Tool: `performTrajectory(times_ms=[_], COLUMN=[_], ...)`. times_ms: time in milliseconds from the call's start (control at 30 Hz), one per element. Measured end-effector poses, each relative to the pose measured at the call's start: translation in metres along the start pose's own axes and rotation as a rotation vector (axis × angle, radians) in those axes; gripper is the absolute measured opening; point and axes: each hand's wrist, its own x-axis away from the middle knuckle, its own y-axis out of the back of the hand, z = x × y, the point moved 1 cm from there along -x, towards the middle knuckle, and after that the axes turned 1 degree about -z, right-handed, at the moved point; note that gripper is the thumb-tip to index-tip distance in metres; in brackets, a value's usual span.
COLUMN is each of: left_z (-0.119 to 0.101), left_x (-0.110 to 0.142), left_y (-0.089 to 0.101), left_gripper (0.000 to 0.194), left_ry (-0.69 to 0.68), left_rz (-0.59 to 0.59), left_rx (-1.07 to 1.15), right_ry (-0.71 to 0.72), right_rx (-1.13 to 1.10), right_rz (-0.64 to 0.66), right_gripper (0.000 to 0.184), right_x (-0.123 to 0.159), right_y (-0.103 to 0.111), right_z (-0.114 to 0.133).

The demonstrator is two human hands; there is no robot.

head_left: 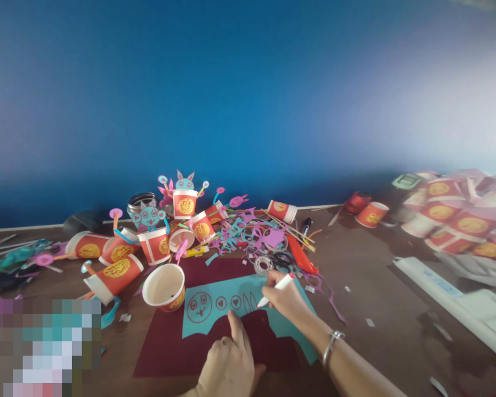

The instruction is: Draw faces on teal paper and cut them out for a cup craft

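My right hand [288, 302] grips a white marker [281, 283] with a red end, its tip down on a sheet of blue paper [223, 295]. The paper's lower edge is cut in curves. On it are drawn a round face, two circles with hearts and long pointed ear shapes; the marker tip touches the rightmost ear. My left hand [227, 364] presses its stretched index finger on the paper below the circles, thumb out, other fingers curled, holding nothing. Beneath the paper lies a dark red sheet [165, 353]. A paper cup [152, 289] stands upright at its left.
Behind my hands lie paper scraps [268, 237], scissors [284, 259], a tape roll [263, 266] and a red cutter [301, 255]. Decorated cups [155, 248] crowd the left. At right are a white device [442, 292] and a blurred cup pile [471, 215]. A blue wall [231, 99] stands behind.
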Motion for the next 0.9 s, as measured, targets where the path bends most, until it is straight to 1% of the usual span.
performTrajectory(times_ms=[133, 267, 333, 400, 700, 900], left_z=[-0.0002, -0.0005, -0.0004, -0.0004, -0.0011, -0.0011], left_x=[-0.0002, -0.0003, -0.0001, 0.0002, 0.0004, -0.0003], left_y=[-0.0006, -0.0009, -0.0010, -0.0014, -0.0034, -0.0009], left_gripper=[0.063, 0.064, 0.063, 0.063, 0.063, 0.064], left_ry=[0.008, 0.001, 0.003, 0.007, 0.003, 0.012], left_rz=[-0.002, -0.005, -0.011, -0.019, 0.001, -0.030], left_rx=[0.004, 0.001, 0.005, 0.008, -0.011, 0.010], right_ry=[-0.015, 0.082, 0.127, 0.139, 0.130, 0.114], right_rx=[-0.058, -0.149, -0.115, -0.057, 0.030, 0.028], right_rz=[0.054, 0.074, 0.092, 0.115, 0.136, 0.140], right_gripper=[0.013, 0.014, 0.014, 0.015, 0.016, 0.017], right_x=[0.0010, 0.0033, 0.0047, 0.0057, 0.0054, 0.0061], right_y=[0.0009, 0.0002, -0.0022, -0.0050, -0.0076, -0.0082], right_z=[0.0000, 0.0010, 0.0006, -0.0007, -0.0033, -0.0035])
